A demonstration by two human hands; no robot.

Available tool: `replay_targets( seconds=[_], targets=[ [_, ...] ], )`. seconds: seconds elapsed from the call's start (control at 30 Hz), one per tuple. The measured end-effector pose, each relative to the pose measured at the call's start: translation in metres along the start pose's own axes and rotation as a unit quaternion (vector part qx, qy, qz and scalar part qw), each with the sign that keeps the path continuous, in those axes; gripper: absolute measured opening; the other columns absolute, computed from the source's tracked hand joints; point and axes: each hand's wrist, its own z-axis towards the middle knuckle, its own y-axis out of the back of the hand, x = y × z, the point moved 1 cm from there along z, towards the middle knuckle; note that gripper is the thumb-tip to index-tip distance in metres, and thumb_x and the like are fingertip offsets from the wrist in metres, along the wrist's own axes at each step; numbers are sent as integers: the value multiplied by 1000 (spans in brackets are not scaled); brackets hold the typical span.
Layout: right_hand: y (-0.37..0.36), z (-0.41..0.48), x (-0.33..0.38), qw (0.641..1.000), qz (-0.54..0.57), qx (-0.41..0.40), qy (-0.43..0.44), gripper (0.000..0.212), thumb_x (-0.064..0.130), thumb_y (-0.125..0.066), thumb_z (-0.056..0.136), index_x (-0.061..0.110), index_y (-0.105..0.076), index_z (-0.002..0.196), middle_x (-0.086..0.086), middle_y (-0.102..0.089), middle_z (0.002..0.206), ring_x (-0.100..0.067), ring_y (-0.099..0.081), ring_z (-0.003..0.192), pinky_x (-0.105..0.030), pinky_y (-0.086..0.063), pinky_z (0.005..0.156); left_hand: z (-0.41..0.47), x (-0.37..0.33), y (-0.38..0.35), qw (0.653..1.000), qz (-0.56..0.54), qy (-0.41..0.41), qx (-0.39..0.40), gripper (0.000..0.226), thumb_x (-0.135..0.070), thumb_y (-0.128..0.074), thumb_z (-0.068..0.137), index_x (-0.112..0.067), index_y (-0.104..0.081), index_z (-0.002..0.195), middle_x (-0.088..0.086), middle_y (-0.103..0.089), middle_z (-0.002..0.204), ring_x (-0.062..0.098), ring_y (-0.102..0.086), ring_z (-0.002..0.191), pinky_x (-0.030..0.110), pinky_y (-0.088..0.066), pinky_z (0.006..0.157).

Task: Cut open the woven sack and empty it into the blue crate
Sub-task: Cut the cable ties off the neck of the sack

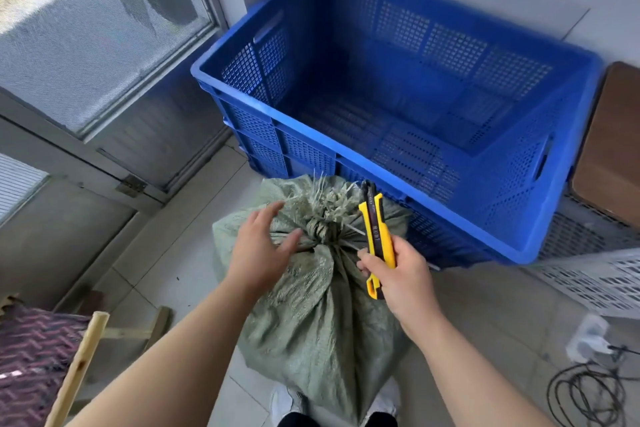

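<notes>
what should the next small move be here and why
Probably close the left hand around the sack just below the knot to steady it for cutting. The sack is tied shut, the left hand is open at the knot, and the right hand holds the yellow knife close by.

Tile floor (467,305): sack (322,315) stands under left hand (258,253), blue crate (381,163) just past right hand (401,270). White crate (595,281) and cable (585,395) lie further right of it.

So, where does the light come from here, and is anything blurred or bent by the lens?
Head view: soft daylight comes from the window at upper left, with no strong glare; the blue crate has a smeared far rim and edges bowed by the wide lens; the woven sack and utility knife look fairly sharp.
</notes>
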Motion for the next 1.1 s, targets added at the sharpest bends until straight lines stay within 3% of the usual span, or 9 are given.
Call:
replay_targets(
  seconds=[0.13,0.2,0.27,0.4,0.53,0.67,0.8,0.9,1.1],
  targets=[
    [12,10,12,1000,22,20,-1,19,13,-65,88,21,-65,104,-6,-71,84,-15,-69,74,-32,-59,70,35,-32,-23,991,9,-29,129,81,-42,-65,84,-35,-17,149,5,-29,153,26,-33,138,45,-29,114],
    [15,14,15,998,37,40,-10,18,11,-61,89,17,-64,106,-6,-69,82,-17,-66,72,-26,-56,64,52,-34,-31,984,60,-28,164,68,-41,-68,82,-26,-38,141,9,-43,141,30,-46,128,43,-38,108],
    [17,19,16,997,49,63,-24,15,11,-58,91,15,-62,105,-6,-66,81,-17,-63,72,-26,-52,65,61,-33,-34,978,109,-24,177,41,-36,-69,82,-15,-57,115,9,-62,112,28,-61,103,39,-50,91],
    [17,23,14,990,63,116,-54,24,4,-56,90,19,-59,107,-10,-66,99,-18,-65,87,-35,-53,80,69,-30,-22,990,79,20,118,18,-22,-59,90,-6,-59,97,10,-66,91,27,-62,82,36,-53,74],
    [16,23,15,987,98,120,-29,21,3,-48,95,16,-59,106,-10,-65,94,-17,-63,83,-36,-53,86,72,-26,-16,989,-61,111,77,17,-9,-39,95,-21,-41,107,7,-54,79,26,-54,67,37,-48,58],
    [20,29,21,989,128,77,-8,16,12,-45,99,6,-58,106,-4,-62,82,-15,-60,71,-31,-54,74,69,-28,-19,925,-313,185,111,36,12,-26,89,-12,-53,86,10,-47,65,14,-46,38,22,-38,38],
    [26,35,24,993,107,45,0,15,18,-47,98,8,-58,98,-4,-60,77,-15,-57,66,-27,-54,62,69,-32,-23,838,-478,210,159,7,-4,-51,88,-5,-57,86,10,-58,80,15,-59,64,26,-52,57],
    [32,42,22,997,74,31,5,18,23,-51,97,8,-60,93,-4,-60,72,-15,-56,63,-29,-52,59,70,-30,-27,834,-486,195,173,12,2,-65,81,0,-56,90,12,-65,86,19,-66,74,23,-57,62],
    [47,45,23,999,-10,36,18,31,33,-47,97,8,-60,85,-5,-60,68,-16,-56,59,-28,-49,54,70,-26,-36,831,-499,230,83,22,7,-56,87,-9,-54,100,13,-62,91,20,-63,70,28,-52,59]
  ],
)
